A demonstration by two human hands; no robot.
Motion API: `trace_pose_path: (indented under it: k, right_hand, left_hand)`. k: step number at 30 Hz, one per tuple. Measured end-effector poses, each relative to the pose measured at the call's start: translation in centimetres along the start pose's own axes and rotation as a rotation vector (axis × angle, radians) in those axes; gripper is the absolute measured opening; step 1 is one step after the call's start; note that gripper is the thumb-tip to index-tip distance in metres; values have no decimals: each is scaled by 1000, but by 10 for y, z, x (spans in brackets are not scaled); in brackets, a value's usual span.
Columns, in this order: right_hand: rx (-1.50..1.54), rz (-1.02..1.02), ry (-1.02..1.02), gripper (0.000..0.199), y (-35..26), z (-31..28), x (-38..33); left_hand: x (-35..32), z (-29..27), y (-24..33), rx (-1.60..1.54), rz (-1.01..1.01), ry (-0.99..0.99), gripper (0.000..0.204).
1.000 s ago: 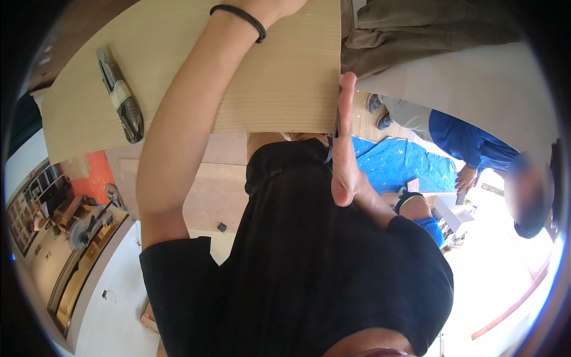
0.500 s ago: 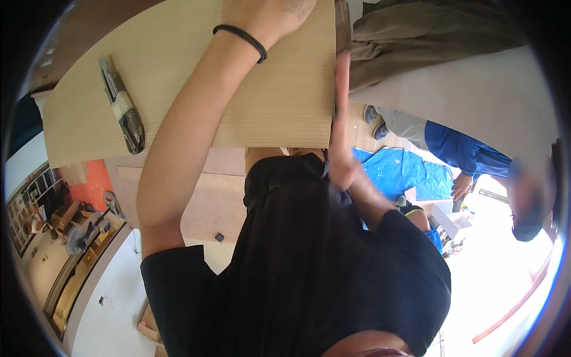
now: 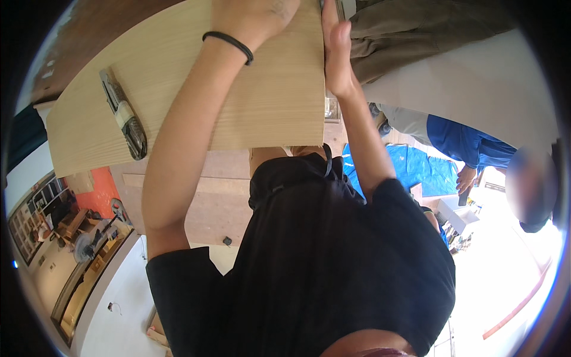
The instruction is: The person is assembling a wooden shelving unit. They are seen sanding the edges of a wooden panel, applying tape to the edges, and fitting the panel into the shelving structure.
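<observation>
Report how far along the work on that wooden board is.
Done: a taped hand tool lies set down on the pale board, apart from both hands. In hand: the left hand presses on the board's far end; the right hand lies flat along its right edge. Left: the visible face shows no cut or mark.

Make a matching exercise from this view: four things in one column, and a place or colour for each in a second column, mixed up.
Things:
1. wooden board
2. utility knife
3. wristband
4. tarp

Places or colours:
A. blue, lying in the background
B. black, around the left wrist
C. lying on the board, near its left end
D. pale wood, under the left hand, with the right hand at its right edge

Pairs: 1-D, 2-C, 3-B, 4-A
</observation>
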State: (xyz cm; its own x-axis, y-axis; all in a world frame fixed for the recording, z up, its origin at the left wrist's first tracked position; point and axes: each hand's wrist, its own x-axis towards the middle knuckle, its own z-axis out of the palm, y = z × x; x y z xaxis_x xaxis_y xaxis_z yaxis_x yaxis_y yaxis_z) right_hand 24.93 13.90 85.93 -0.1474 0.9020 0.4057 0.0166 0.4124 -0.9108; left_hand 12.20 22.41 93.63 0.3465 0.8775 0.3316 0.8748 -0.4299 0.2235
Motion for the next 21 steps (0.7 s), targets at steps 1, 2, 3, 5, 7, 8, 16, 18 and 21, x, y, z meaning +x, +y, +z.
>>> trace_pose_path:
  k: [1,2,3,5,7,8,16,18,21]
  right_hand:
    - [-34,-27,-16,93,0,-2,2]
    - [-68,-55,-31,95,-1,-2,2]
    - [-49,-88,-32,101,-15,3,-15]
    - [17,-83,-13,103,-36,16,-51]
    - [28,-98,10,101,-38,13,-50]
    - [144,-43,17,99,-30,10,-29]
    - [51,-32,-12,108,-52,18,-79]
    - [-43,-80,-4,117,-65,33,-116]
    - [-68,-81,-1,113,-62,33,-118]
  left_hand:
    - [0,1,-3,14,-1,-2,42]
    - [-1,2,-5,29,-2,-4,42]
    - [1,1,-5,29,-6,1,43]
    - [-3,-2,-2,40,-7,3,43]
    - [2,1,2,-16,22,24,43]
    - [0,1,4,-27,33,25,44]
    - [6,5,-4,75,1,-61,42]
    - [6,5,-5,74,30,-14,42]
    - [8,17,-16,127,118,26,44]
